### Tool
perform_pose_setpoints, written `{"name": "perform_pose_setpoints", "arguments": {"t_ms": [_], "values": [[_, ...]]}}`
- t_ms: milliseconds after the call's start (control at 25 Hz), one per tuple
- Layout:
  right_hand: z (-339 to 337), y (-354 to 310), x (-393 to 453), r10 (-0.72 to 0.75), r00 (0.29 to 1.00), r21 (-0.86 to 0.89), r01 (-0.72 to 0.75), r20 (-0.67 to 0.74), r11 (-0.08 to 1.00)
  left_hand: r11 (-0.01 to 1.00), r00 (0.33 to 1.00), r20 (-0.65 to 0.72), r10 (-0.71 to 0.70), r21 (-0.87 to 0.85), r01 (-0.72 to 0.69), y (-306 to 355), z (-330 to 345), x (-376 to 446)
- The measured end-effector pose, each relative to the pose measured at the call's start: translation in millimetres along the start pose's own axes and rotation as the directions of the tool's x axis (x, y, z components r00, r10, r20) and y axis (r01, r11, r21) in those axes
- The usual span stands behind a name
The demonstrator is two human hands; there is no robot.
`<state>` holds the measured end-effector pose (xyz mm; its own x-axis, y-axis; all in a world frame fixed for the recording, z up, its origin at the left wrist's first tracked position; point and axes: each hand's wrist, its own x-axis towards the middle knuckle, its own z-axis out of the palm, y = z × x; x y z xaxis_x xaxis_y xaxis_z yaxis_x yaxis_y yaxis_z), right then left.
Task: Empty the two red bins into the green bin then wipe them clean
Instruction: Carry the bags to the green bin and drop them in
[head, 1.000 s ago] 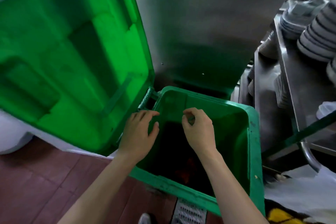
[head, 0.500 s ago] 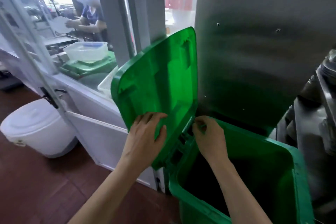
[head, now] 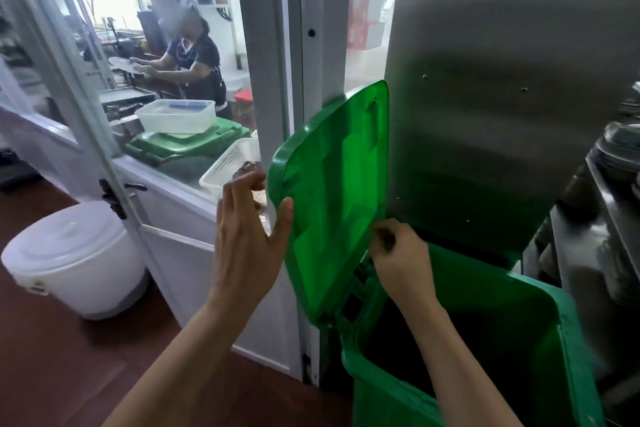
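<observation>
Head view shows the left hand point(head: 247, 246) at centre frame, fingers straight beside the raised translucent green plastic lid point(head: 332, 191), while the right hand point(head: 403, 262) pinches its lower edge above the open green plastic bin point(head: 540, 340).

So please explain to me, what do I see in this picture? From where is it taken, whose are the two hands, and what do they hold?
The picture comes from a camera worn on a person's head, looking forward and down, so the two bare arms are that person's own. There is no machine. The left hand is open, fingers straight, at the edge of the raised lid of the green bin. The right hand has its fingers curled near the lid's hinge; what it pinches cannot be told. The bin stands open on the floor. To the left stands a white bucket. Behind glass another person works.
</observation>
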<state>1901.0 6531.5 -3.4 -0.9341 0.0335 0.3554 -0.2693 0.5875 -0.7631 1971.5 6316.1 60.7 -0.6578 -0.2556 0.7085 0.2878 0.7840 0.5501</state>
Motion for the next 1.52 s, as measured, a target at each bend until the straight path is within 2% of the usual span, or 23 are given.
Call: {"name": "perform_pose_setpoints", "arguments": {"t_ms": [120, 400, 560, 760, 960, 1200, 1520], "values": [[-9.6, -6.2, -7.6, 0.004, 1.0, -0.054, -0.005, -0.023, 0.999, 0.996, 0.993, 0.114, 0.03, 0.077, -0.039, -1.3, 1.8, 10.3], [-33.7, -6.2, -31.4, 0.072, 0.993, -0.098, -0.081, -0.091, 0.992, 0.985, 0.974, 0.165, 0.156, -0.095, -0.142, 16.5, 12.8, 7.0], [-54.4, 2.3, -46.3, 0.098, 0.984, -0.115, -0.116, -0.149, 0.987, 0.966, 0.968, 0.141, 0.206, -0.185, -0.179, 40.3, 26.9, 1.7], [-85.6, 27.5, -74.9, 0.178, 0.956, -0.136, -0.213, -0.232, 0.968, 0.952, 0.94, 0.225, 0.258, -0.224, -0.207, 72.0, 46.4, -15.2], [-127.0, 58.8, -107.2, 0.262, 0.909, -0.193, -0.335, -0.326, 0.922, 0.931, 0.879, 0.324, 0.349, -0.228, -0.285, 110.7, 73.8, -47.5], [-179.2, 100.6, -134.9, 0.31, 0.86, -0.176, -0.406, -0.405, 0.897, 0.885, 0.8, 0.379, 0.465, -0.196, -0.422, 159.8, 120.4, -102.3], [-252.7, 172.2, -184.6, 0.428, 0.828, -0.195, -0.516, -0.364, 0.834, 0.811, 0.668, 0.481, 0.567, -0.182, -0.557, 198.5, 194.6, -205.0]]}}
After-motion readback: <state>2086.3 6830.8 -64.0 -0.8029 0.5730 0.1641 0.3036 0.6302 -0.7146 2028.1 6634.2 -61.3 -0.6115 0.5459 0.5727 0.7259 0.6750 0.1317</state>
